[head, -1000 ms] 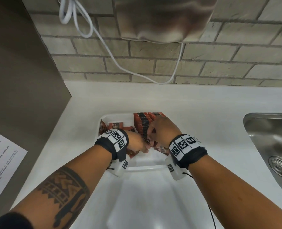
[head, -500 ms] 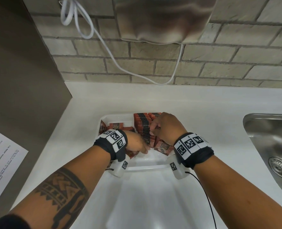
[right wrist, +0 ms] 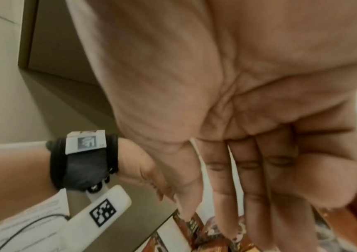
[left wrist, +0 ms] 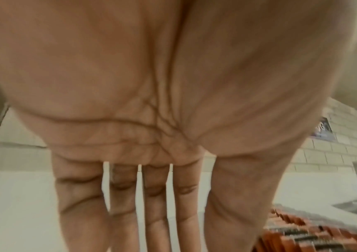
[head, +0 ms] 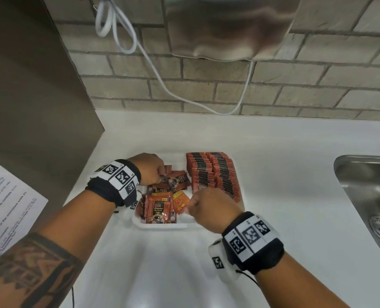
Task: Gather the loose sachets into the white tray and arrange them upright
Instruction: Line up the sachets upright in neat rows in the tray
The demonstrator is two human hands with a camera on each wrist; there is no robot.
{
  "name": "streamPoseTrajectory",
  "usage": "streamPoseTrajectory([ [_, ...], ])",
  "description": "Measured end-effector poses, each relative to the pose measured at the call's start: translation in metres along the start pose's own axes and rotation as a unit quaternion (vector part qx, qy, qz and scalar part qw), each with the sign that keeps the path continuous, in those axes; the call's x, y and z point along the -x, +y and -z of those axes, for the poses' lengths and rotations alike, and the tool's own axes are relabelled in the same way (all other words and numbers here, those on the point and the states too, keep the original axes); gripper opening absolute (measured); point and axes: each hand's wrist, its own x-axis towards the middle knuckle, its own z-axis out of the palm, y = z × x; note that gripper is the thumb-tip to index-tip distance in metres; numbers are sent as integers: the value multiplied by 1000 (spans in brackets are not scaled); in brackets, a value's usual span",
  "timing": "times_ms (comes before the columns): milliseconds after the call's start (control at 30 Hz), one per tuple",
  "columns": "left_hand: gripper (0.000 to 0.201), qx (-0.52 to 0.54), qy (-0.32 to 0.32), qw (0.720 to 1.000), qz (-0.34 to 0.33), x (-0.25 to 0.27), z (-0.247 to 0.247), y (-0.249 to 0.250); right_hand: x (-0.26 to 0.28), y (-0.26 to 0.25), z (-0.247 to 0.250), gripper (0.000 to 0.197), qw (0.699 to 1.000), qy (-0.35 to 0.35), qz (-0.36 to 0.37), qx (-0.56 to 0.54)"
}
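The white tray (head: pixel 162 225) sits on the counter. Rows of upright red-and-black sachets (head: pixel 213 174) fill its right side and show blurred in the left wrist view (left wrist: pixel 302 233). Loose sachets (head: pixel 157 207) lie flat in its left half. My left hand (head: pixel 160 174) reaches into the far-left loose sachets, its fingers (left wrist: pixel 158 213) straight and their tips out of frame. My right hand (head: pixel 190 205) is at the tray's front, beside an orange sachet (head: pixel 180 202). Thumb and forefinger pinch a sachet (right wrist: pixel 191 223) in the loose pile.
A steel sink (head: pixel 367 190) is set into the white counter (head: pixel 273 163) at the right. A printed sheet (head: pixel 4 207) lies at the left below a brown panel (head: pixel 28 96). A white cable (head: pixel 162 85) and a metal dispenser (head: pixel 229 25) hang on the brick wall.
My left hand moved from the tray's front to its far-left side. My right hand drew back from the upright rows to the tray's front, uncovering the loose sachets.
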Motion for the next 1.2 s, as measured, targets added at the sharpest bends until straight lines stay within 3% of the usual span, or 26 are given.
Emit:
streamPoseTrajectory([
  [200,43,-56,-32,998,-29,-1,-27,7,-26,-29,-14,14,997,-3,-27,75],
  [500,43,-101,-37,993,-38,-12,-51,7,-41,-44,-29,31,993,-5,-67,94],
  [700,44,-77,-13,995,-58,-15,-51,1,-49,-38,-38,34,996,28,-79,41],
  [833,31,-72,-28,995,-65,-16,-48,-4,-56,-35,-41,36,996,51,-74,14],
  [1067,27,-68,2,997,-42,-29,-30,-3,-58,-36,-41,25,997,57,-30,44],
  [1200,33,-64,15,997,-49,-48,-24,2,-57,-35,-41,29,998,42,-45,22],
])
